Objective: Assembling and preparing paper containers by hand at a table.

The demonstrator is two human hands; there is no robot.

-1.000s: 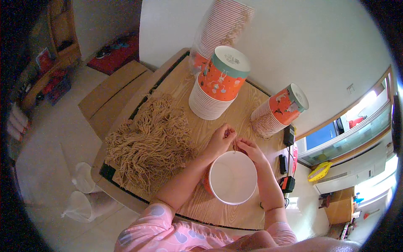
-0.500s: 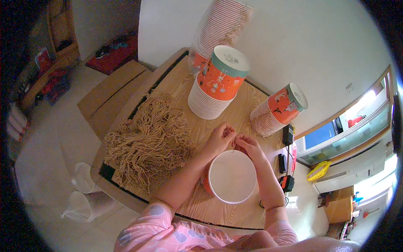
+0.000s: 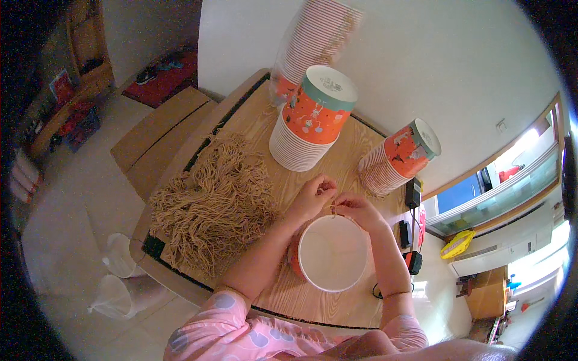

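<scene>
A paper bucket (image 3: 333,256) stands on the table in front of me with its white inside facing up and a bit of orange wall showing at its left. Just past its far rim, my right hand (image 3: 359,210) pinches a short piece of tan cord (image 3: 335,209) at the rim. Slightly farther and to the left, my left hand (image 3: 316,195) is closed with thumb and fingertips together; what it pinches is too small to make out. Left of my left forearm lies a large heap of tan cords (image 3: 214,207).
Upside-down stacks of orange paper buckets stand behind my hands, a tall stack (image 3: 316,120) and a shorter stack (image 3: 400,156). A plastic-wrapped stack (image 3: 313,45) leans by the wall. Black adapters (image 3: 413,194) and cables line the right table edge. A cardboard box (image 3: 159,138) sits at the left.
My hands have drawn slightly apart. The right hand has turned, its fingers now lower at the bucket's rim, and the left has lifted a little away. The bucket has barely moved.
</scene>
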